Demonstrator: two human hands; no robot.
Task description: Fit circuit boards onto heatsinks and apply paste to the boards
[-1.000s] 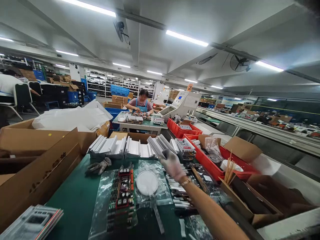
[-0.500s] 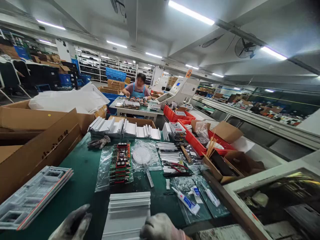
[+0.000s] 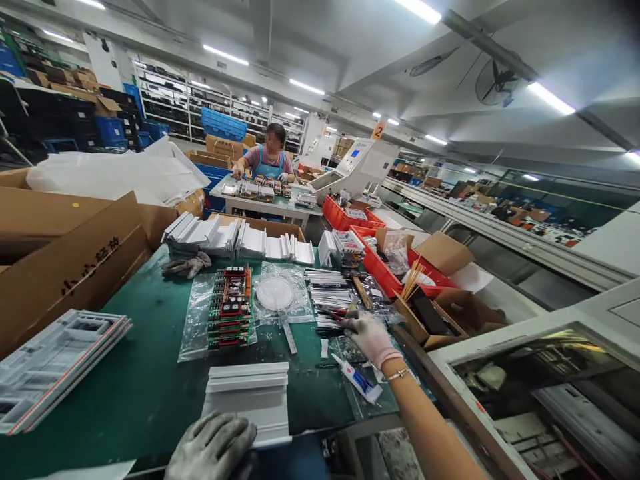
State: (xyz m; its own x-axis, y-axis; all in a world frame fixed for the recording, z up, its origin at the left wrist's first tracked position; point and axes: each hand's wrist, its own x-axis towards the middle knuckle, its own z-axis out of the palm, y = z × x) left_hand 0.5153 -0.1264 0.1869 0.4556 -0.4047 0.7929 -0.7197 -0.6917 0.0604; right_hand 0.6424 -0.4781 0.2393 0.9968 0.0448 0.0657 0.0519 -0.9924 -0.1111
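Head view, as it appears to someone standing in the room: a worker's two gloved hands over a green table. At lower centre of the frame lies a ridged pale profile, flat on the table. The left hand rests over its lower-left corner, fingers close together and bent; whether they grip or merely press cannot be told. The right hand, right of centre, is partly curled, its fingertips at a red-handled tool beside a bundle of thin strips; whether it has hold of the tool cannot be made out. Below that hand lies a glue tube; to the left, stacked circuit boards lie on clear plastic.

Handling, as judged by eye: the profile looks like metal, stiff and moderately light, smooth enough to slip under fabric. Its raised ribs and side edges seem the surest holds; the cut ends may be sharp. The tool probably handles best by its grips, being rigid and not easily damaged.
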